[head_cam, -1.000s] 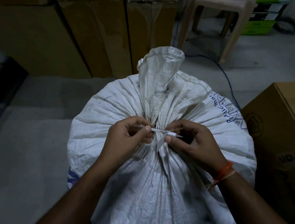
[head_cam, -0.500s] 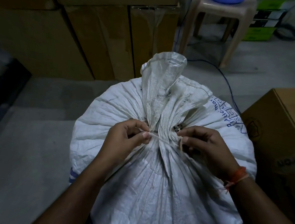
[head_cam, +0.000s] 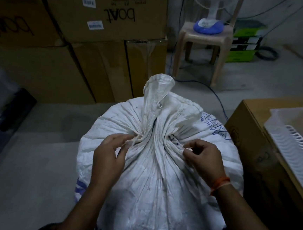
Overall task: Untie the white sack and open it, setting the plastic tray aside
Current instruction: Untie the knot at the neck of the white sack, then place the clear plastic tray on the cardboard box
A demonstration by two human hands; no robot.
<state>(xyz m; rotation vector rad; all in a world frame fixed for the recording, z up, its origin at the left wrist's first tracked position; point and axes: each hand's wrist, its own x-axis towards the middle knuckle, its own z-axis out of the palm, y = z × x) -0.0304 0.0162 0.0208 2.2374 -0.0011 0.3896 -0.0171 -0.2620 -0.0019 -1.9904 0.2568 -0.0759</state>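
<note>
We see the white sack (head_cam: 160, 170) standing full and upright in the lower middle of the frame, its neck gathered into tight pleats and its loose top flaring up above the pinch toward the centre. The left hand (head_cam: 108, 155) sits on the left side of the gathered neck, fingers curled and thumb closed against them, pinching what looks like a thin pale tie strand (head_cam: 135, 141) where it comes out of the folds. The right hand (head_cam: 203, 159) rests on the right side of the neck, its fingertips drawn together on a fold of cloth or the tie's other end; we cannot tell which. An orange thread band (head_cam: 220, 184) circles the right wrist. At the right edge of the frame, the white plastic tray (head_cam: 295, 140) with its rippled inner wall lies on top of an open brown cardboard box (head_cam: 251, 142), just beside the sack. In the upper left of the frame, large cartons (head_cam: 104, 13) are stacked, one printed "boAt" upside down. In the upper middle, a beige plastic stool (head_cam: 202, 44) carries the blue base of a fan (head_cam: 208, 26), and a dark cable (head_cam: 220, 98) trails across the grey floor (head_cam: 22, 177) behind the sack.
</note>
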